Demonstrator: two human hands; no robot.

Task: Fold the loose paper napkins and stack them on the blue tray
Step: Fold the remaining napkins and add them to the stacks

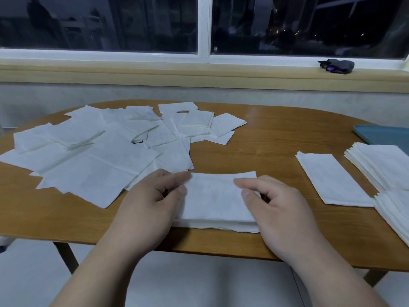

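left hand (143,204), right hand (281,209) pinching napkin (212,196), stacks (380,165) beside blue tray (385,135)

wooden table (254,138), dark bundle (336,66) on windowsill (155,73)

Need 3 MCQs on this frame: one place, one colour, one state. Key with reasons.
1. Where do the loose napkins lie?
A) left side of the table
B) floor
C) in a box

2. The tray is:
A) red
B) blue
C) yellow

3. The centre napkin is:
A) balled up
B) torn apart
C) folded flat, pinched by left hand and right hand

Key:
1 A, they spread over the wood left of the hands.
2 B, its blue corner shows at the right edge.
3 C, each hand pinches one end.
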